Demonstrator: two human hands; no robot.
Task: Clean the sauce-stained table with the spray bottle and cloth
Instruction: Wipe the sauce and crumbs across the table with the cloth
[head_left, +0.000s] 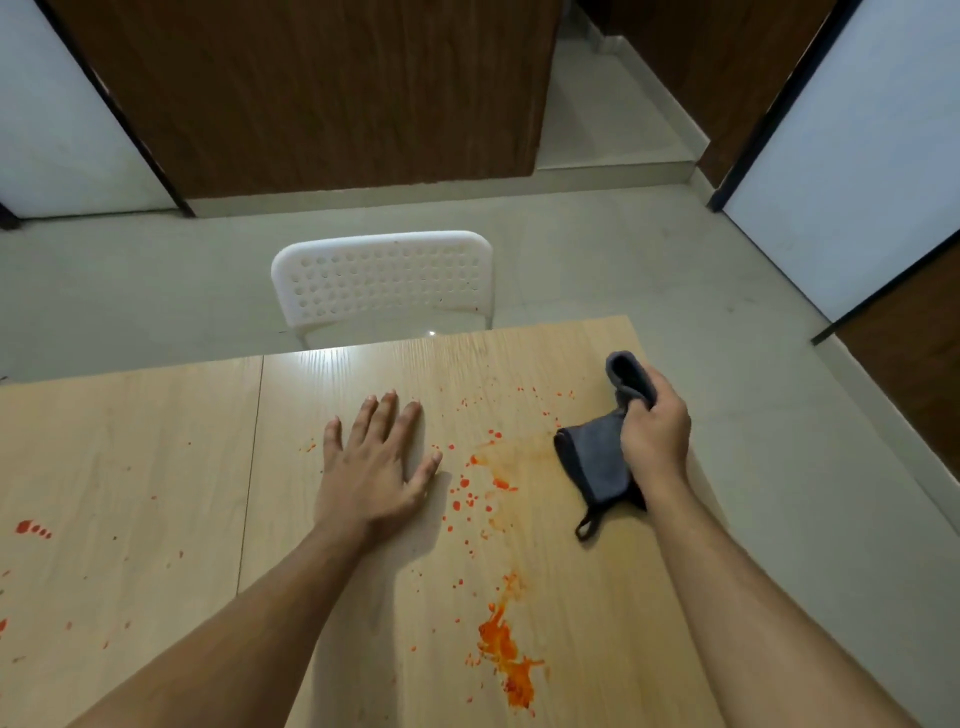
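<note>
Two hands work the table (156, 441): the left hand (371, 467) lies flat, fingers spread; the right hand (655, 436) curls around a grey cloth (589, 460), soft and limp, drooping below its fingers, perhaps touching smeared sauce (506, 644). Bunching it midway suits wiping.

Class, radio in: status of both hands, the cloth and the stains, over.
Left hand flat on table, open. Right hand grips grey cloth. Sauce stains still unwiped. Spray bottle not in view; nothing in the way.

Left hand (375, 470) flat on table (156, 467), cloth (597, 462) right, chair (382, 280) behind
</note>
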